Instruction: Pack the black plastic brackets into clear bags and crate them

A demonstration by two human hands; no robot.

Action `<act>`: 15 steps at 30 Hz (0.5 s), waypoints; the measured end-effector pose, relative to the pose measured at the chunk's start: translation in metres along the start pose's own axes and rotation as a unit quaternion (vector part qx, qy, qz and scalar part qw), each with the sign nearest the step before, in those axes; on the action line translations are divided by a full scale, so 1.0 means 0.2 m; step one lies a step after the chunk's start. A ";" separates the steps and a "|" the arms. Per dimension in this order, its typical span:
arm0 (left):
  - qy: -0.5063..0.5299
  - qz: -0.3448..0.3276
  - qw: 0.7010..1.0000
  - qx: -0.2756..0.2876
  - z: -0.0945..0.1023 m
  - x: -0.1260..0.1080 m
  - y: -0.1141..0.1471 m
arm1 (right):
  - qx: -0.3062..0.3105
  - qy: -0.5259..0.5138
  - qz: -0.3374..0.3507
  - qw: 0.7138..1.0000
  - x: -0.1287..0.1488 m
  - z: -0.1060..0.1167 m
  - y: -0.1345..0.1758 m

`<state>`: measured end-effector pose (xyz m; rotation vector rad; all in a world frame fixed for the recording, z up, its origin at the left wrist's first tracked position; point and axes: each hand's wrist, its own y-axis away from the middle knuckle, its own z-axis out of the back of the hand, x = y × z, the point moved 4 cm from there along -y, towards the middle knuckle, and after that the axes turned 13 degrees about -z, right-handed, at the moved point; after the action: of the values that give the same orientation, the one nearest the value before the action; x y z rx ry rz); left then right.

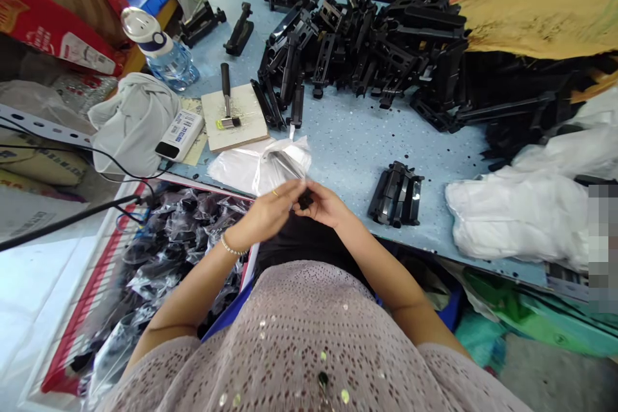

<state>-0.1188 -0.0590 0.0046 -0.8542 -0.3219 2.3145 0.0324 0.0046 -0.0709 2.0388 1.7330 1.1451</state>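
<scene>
Both hands meet at the table's front edge, close to my body. My right hand (326, 205) grips the end of a black plastic part (305, 199), most of it hidden by the fingers. My left hand (268, 212), with a bead bracelet at the wrist and a ring, closes on a clear plastic bag (284, 164) around the same spot; its fingertips are slightly blurred. How far the part sits inside the bag I cannot tell. Under and behind the bag lies a stack of flat clear bags (234, 166). A small group of black parts (396, 194) lies to the right.
A large heap of black parts (357, 45) covers the back of the table. A hammer (226, 93) rests on a wooden board (241, 132) at left, near a water bottle (167, 58) and white device (181, 135). A basket (91, 283) of bagged parts stands lower left; white bundles (521, 212) lie right.
</scene>
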 end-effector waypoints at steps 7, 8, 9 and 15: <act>-0.033 -0.007 0.999 0.027 -0.11 -0.09 -0.01 | 0.000 0.160 0.120 0.980 -0.07 -0.13 0.11; -0.060 0.004 0.998 0.021 -0.07 -0.10 -0.01 | 0.025 0.193 0.130 0.972 -0.08 -0.17 0.14; -0.081 0.015 0.997 0.009 -0.01 -0.12 -0.01 | 0.051 0.220 0.136 0.965 -0.08 -0.20 0.18; -0.156 0.245 0.957 0.025 0.49 -0.11 0.48 | 0.005 0.428 0.145 0.892 0.11 -0.10 0.52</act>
<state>-0.2169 -0.1469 0.0493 -0.5860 -0.1952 2.9162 0.0954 -0.0103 0.0150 1.9678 1.7437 2.4072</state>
